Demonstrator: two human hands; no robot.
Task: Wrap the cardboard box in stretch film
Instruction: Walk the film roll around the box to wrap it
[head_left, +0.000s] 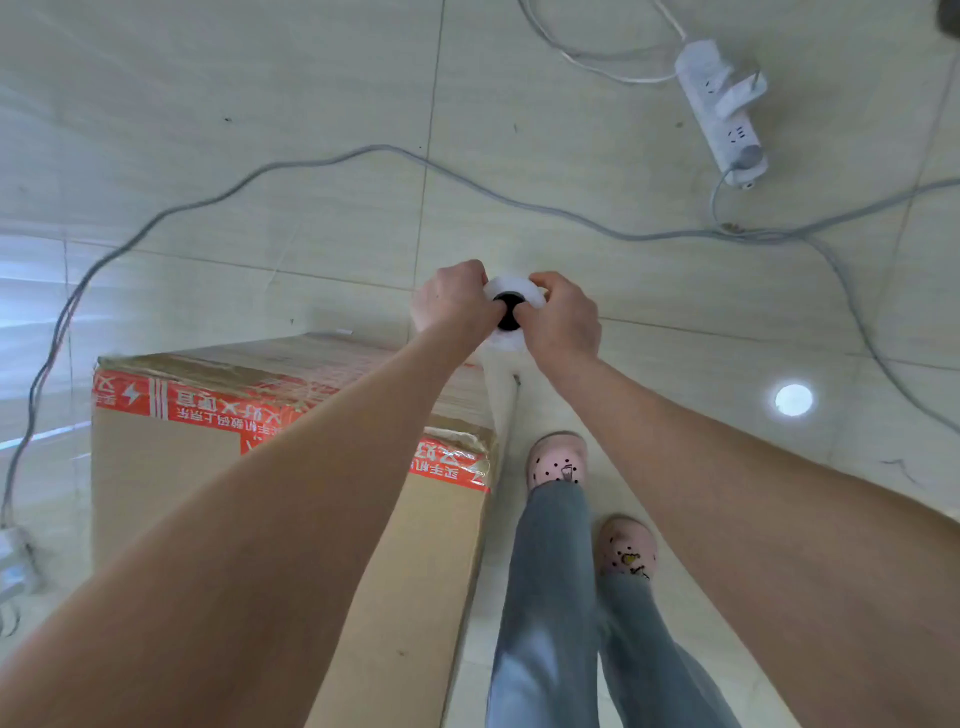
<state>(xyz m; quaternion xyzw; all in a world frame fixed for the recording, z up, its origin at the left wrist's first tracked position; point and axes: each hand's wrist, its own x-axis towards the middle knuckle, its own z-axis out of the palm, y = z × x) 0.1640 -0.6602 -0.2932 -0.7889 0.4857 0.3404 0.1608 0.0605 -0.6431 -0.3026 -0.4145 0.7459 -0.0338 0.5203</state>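
Floor (311, 104): pale tiles; grey cable (311, 161) and power strip (719, 109) lie on it.
Left hand (452, 299): fingers curled round rim of roll (511, 286), thumb at its black core.
Right hand (563, 322): same grip, opposite side.
Roll: upright, just beside far right corner of box (171, 467).
Box: on floor, left of legs (550, 597), red tape across top.

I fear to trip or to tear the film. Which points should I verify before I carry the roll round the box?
1. Left hand and right hand grip the stretch film roll at its top: ok.
2. Roll upright beside the cardboard box corner: ok.
3. Roll's loose end fixed on the box: cannot tell.
4. Floor ahead free of the grey cable: not ok, it lies across.
5. Power strip apart from the box: ok.
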